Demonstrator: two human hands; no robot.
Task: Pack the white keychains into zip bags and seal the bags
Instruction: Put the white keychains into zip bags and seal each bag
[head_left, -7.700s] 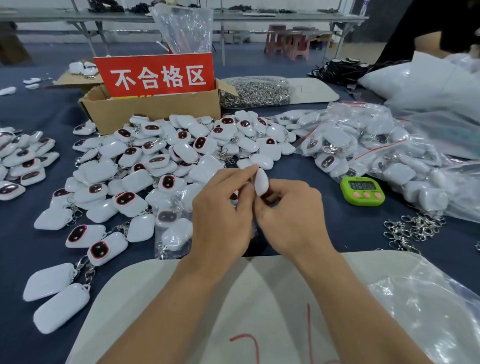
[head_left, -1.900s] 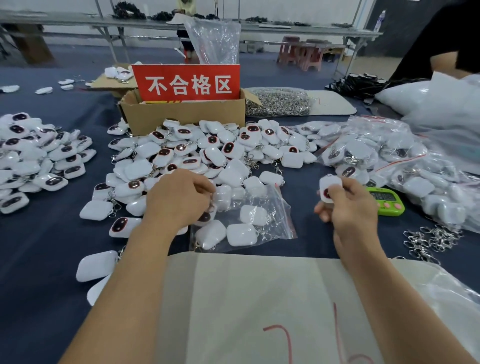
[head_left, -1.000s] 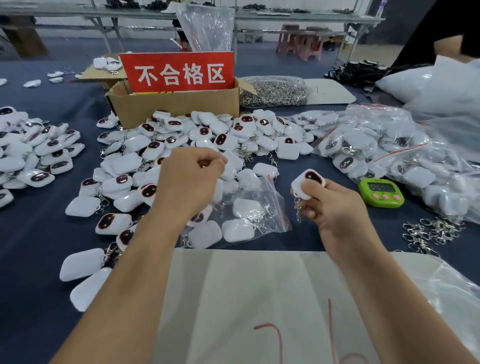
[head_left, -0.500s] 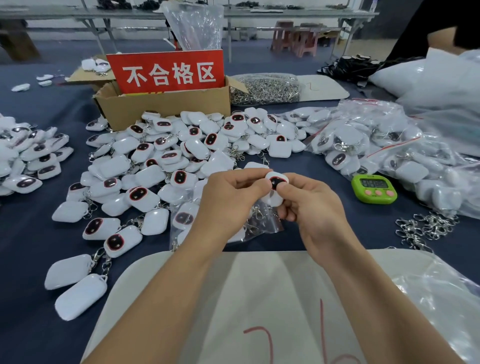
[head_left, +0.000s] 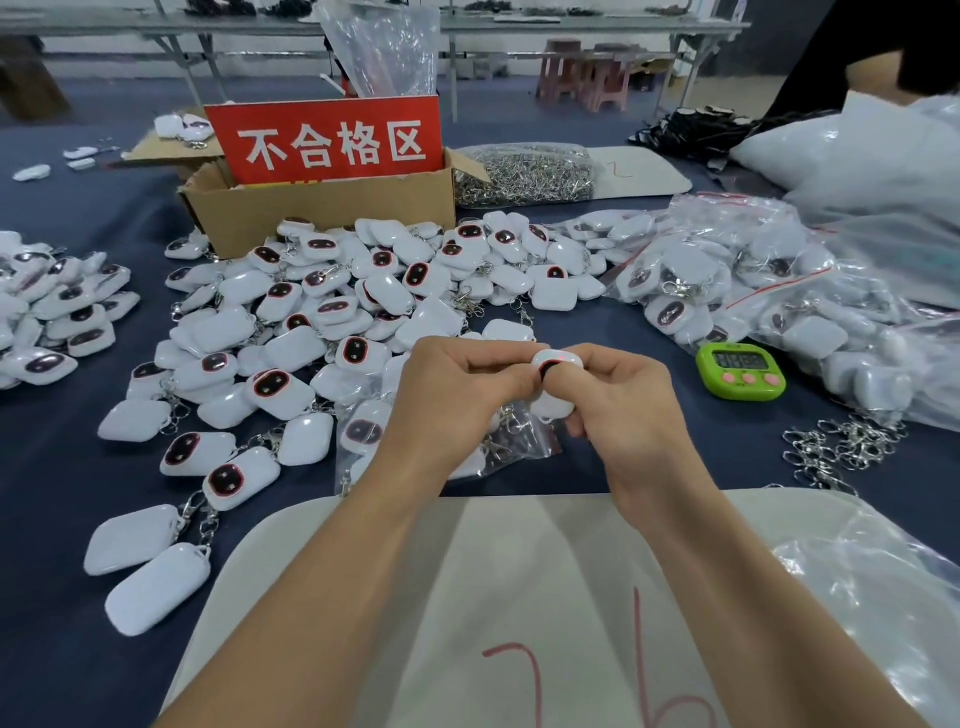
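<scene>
Both hands meet over the middle of the blue table. My right hand grips a white keychain with a dark, red-rimmed face. My left hand pinches the same keychain from the left with thumb and forefinger. Under the hands lies a clear zip bag with several white keychains inside; its mouth is hidden by my hands. A large heap of loose white keychains spreads to the left and behind.
A cardboard box with a red sign stands behind the heap. Filled zip bags pile at the right, by a green timer and loose metal clasps. A white board with red marks lies nearest me. Another keychain pile sits far left.
My right hand brought a keychain from the right to the middle, and my left hand rose from the bag to pinch it. Since half a second ago, the hands have barely moved.
</scene>
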